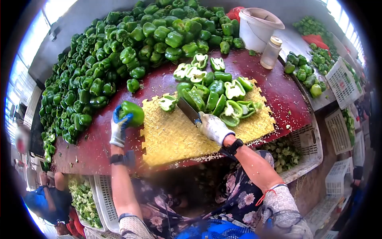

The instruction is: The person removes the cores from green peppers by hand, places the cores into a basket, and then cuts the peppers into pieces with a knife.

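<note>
The left hand (pixel 118 127), in a white and blue glove, lifts a whole glossy green bell pepper (pixel 132 112) just above the left edge of a yellow woven mat (pixel 175 137); its grip is wrapped around the pepper's lower side, fingers curled over it. The right hand (pixel 213 127), in a white glove, has its grip clenched on the handle of a broad dark-bladed cleaver (pixel 188 109), whose blade points up and away and touches the near edge of a heap of halved green peppers (pixel 223 97) lying on the mat's far right part. The mat rests on a dark red table (pixel 286 99) scattered with pale seeds. Behind it rises a large pile of whole green peppers (pixel 119 51). At the far right of the table stand a white plastic bucket (pixel 258 28) and, just beside it, a clear plastic bottle (pixel 271 52).
</note>
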The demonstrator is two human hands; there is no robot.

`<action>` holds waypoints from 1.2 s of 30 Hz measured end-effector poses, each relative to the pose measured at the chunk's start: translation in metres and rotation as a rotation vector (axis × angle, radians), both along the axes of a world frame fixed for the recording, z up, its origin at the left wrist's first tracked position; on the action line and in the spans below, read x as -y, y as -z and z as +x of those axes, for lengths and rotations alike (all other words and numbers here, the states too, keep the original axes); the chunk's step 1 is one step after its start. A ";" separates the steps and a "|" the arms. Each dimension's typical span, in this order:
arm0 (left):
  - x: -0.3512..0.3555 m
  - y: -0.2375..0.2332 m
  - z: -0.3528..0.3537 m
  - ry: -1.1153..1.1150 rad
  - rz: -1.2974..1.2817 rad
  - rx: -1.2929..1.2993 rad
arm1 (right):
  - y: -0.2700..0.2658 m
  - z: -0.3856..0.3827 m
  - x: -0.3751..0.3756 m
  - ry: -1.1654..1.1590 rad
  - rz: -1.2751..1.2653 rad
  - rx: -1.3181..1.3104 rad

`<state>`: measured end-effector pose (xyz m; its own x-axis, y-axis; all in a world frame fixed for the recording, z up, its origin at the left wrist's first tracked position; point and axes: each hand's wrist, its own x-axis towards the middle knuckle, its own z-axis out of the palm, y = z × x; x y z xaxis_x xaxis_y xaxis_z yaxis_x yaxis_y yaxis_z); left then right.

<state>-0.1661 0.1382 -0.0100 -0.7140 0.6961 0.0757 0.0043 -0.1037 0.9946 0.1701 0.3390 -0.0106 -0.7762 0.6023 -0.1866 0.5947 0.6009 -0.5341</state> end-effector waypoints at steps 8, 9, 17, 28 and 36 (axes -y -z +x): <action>-0.028 -0.003 0.179 -0.022 -0.355 -0.705 | -0.029 0.018 0.027 0.023 0.215 -0.145; -0.028 -0.008 0.185 -0.038 -0.340 -0.577 | -0.032 0.022 0.033 0.015 0.218 -0.144; 0.007 0.011 0.163 -0.210 0.071 -0.051 | -0.042 0.021 0.059 -0.108 0.509 -0.389; -0.017 0.007 0.183 -0.221 -0.285 0.063 | 0.003 -0.020 0.069 -0.269 0.160 0.028; -0.077 0.037 0.189 -0.087 0.131 0.236 | 0.018 -0.005 0.009 -0.006 0.042 -0.051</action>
<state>0.0226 0.2149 -0.0475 -0.7793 0.6265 -0.0143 -0.2109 -0.2407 0.9474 0.1649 0.3302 -0.0289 -0.7878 0.6039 -0.1211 0.5635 0.6271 -0.5378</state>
